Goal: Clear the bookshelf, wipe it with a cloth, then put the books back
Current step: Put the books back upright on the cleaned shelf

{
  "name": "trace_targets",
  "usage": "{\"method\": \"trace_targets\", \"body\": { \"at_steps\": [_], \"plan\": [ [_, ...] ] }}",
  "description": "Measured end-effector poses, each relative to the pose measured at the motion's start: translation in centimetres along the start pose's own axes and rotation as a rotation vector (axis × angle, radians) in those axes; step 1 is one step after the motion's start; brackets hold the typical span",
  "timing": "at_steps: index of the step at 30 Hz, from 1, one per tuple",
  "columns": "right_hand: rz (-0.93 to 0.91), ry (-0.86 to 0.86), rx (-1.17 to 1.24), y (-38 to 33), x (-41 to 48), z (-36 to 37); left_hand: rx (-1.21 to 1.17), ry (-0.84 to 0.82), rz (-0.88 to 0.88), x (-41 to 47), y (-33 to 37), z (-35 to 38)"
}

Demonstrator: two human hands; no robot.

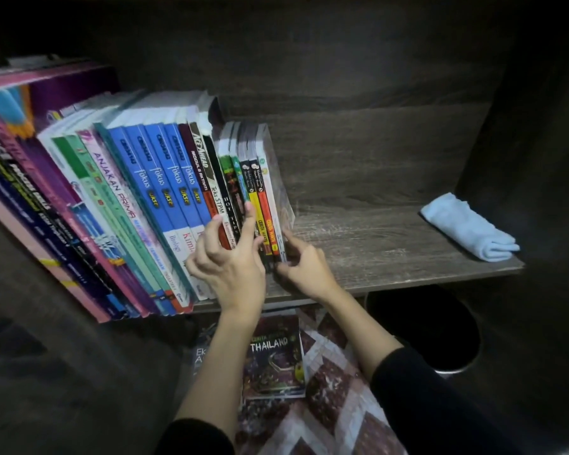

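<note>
**Restocking nearly done**

The bookshelf (391,244) appears wiped and mostly refilled: a row of books (138,198) leans left, the folded cloth (467,231) lies right, and two books (273,359) wait on the floor. The left hand (230,267) presses spread fingers on the slim books (260,198); the right hand (304,267) pinches the end one.

Reaching forward, pressing with raised fingers of the left hand (230,262), pinching thin books (261,198) with the right hand (306,270).
</note>
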State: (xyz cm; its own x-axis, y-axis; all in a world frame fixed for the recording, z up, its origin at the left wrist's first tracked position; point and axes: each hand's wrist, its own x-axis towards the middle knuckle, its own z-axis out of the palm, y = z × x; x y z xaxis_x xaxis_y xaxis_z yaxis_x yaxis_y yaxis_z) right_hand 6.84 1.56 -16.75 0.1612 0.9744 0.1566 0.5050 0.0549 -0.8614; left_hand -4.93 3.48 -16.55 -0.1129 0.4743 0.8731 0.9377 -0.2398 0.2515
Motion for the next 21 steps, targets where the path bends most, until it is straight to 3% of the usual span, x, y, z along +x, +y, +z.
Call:
{"method": "trace_targets", "body": {
  "at_steps": [7, 14, 21],
  "plan": [
    [0.018, 0.006, 0.146, 0.8, 0.1, 0.1, -0.031, -0.015, -0.001, -0.2, 0.0, -0.4],
    [-0.048, 0.027, -0.045, 0.9, 0.0, 0.2, 0.011, 0.008, -0.017, -0.3, 0.4, 0.0],
    [-0.043, 0.035, -0.075, 0.5, -0.6, 0.3, -0.025, -0.039, -0.068, -0.2, 1.0, -0.5]
  ]
}}
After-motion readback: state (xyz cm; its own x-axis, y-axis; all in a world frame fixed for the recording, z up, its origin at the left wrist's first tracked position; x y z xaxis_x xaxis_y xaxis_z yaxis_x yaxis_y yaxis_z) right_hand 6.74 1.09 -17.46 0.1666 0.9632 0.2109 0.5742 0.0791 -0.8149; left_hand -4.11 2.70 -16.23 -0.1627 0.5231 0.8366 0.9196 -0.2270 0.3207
